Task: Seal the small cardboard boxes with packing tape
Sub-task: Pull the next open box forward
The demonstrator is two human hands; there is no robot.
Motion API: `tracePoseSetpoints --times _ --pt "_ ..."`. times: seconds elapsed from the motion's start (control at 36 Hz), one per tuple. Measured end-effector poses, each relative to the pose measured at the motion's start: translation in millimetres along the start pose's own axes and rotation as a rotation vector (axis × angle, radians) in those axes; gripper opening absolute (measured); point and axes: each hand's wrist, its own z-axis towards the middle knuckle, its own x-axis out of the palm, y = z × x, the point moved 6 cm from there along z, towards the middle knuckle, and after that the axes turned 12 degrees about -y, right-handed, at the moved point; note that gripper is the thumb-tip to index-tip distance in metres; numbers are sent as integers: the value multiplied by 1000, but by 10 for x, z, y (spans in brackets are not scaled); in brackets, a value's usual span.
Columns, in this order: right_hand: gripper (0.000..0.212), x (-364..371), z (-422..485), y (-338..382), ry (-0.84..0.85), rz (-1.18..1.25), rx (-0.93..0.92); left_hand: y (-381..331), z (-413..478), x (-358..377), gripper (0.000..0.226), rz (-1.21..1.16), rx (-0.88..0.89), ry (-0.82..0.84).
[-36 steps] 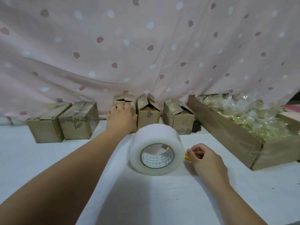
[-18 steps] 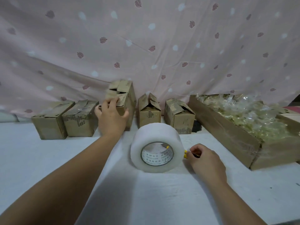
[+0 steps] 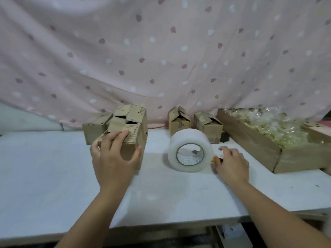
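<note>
Left hand (image 3: 114,158) grips a small cardboard box (image 3: 133,122), fingers curled over its loose top flaps and thumb pressed to its near right side. Half a second ago this box was lifted and tilted by the back row; it is now upright, nearer the person, to the left of the roll of clear packing tape (image 3: 190,151). Whether its base touches the white worktop (image 3: 53,176) is unclear.

Right hand (image 3: 231,163), blurred, stays just right of the roll, its thumb and fingers closed on a small yellow object (image 3: 213,159). The roll stands on edge, core facing the viewer.

Behind the roll stand two open-flapped boxes (image 3: 179,122). A closed box (image 3: 95,127) sits behind the held one. At right, a cardboard tray (image 3: 250,142) holds clear plastic bags (image 3: 268,126). Pink leaf-print cloth (image 3: 161,51) hangs behind.
</note>
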Motion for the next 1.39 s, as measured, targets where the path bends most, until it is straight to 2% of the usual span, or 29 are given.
tracePoseSetpoints --times 0.11,0.19,0.25,0.33,0.39,0.47,0.58,0.67,0.72,0.83,0.92,1.11,1.25,1.31,1.36,1.39 --pt "31 -235 -75 153 -326 285 28 -56 -135 -240 52 55 47 -3" --pt "33 -501 -192 440 -569 404 -108 -31 -255 -288 57 75 16 55" --pt "39 -631 -288 639 -664 433 -210 -10 -350 -298 60 103 26 94" --pt "45 -759 -395 855 -698 487 -270 -17 -474 -295 63 138 66 123" --pt "38 -790 -458 1013 -648 526 -381 -25 -524 -290 68 141 88 126" --pt "27 -772 -586 1312 -421 630 -577 -47 -549 -317 75 98 132 123" --pt "40 -705 -757 1668 -48 706 -595 -100 -400 -434 68 -34 93 101" --pt "51 -689 -771 1840 142 796 -480 -77 -145 -389 59 -151 -42 184" --pt "46 -674 -756 1929 242 868 -406 -10 -24 -261 48 -223 -151 308" --pt "48 -586 -843 2045 440 855 -429 160 -6 -45 39 -360 -475 570" --pt "51 -509 -899 2048 449 843 -438 214 -38 -33 39 -424 -628 580" --pt "63 -397 -964 2073 393 922 -325 205 -100 -121 53 -431 -774 392" --pt "60 -335 -963 2038 375 936 -320 177 -133 -162 55 -395 -748 308" --pt "65 -353 -991 2034 358 929 -361 162 -133 -163 54 -372 -719 305" --pt "76 -413 -999 1991 268 964 -360 155 -138 -171 54 -325 -693 300" --pt "75 -441 -981 1926 185 989 -307 153 -144 -176 54 -308 -685 294"
